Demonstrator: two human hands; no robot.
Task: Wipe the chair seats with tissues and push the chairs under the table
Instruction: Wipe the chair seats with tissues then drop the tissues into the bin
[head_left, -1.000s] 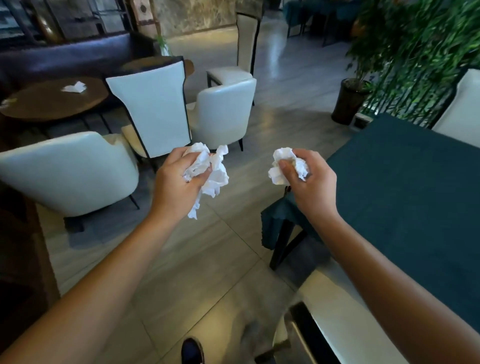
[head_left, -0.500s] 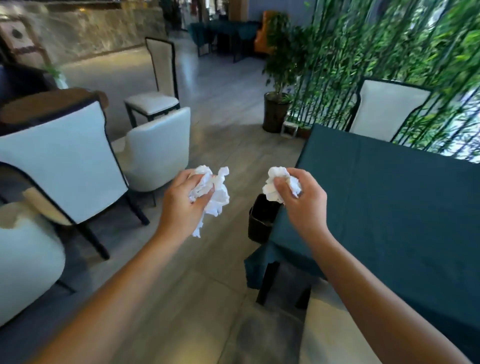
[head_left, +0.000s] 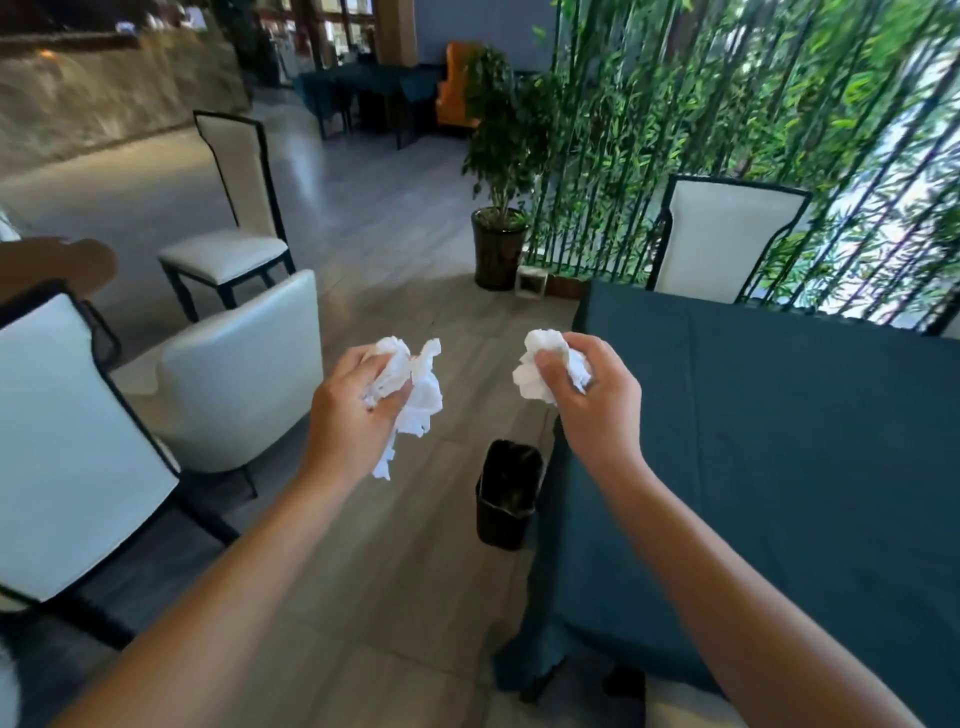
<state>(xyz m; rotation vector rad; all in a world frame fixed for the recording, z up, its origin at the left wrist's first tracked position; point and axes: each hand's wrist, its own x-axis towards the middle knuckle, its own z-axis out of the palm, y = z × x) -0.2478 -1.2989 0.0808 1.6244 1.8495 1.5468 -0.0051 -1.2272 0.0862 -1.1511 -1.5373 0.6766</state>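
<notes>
My left hand has its grip closed on a crumpled tissue (one tail hangs below). My right hand pinches a smaller wad beside the teal surface, above a black bin.

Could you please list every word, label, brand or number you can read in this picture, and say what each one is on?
None: no readable text shows anywhere. The tissues in the left hand and right hand, the black bin, the tablecloth and the chairs show no print.
</notes>
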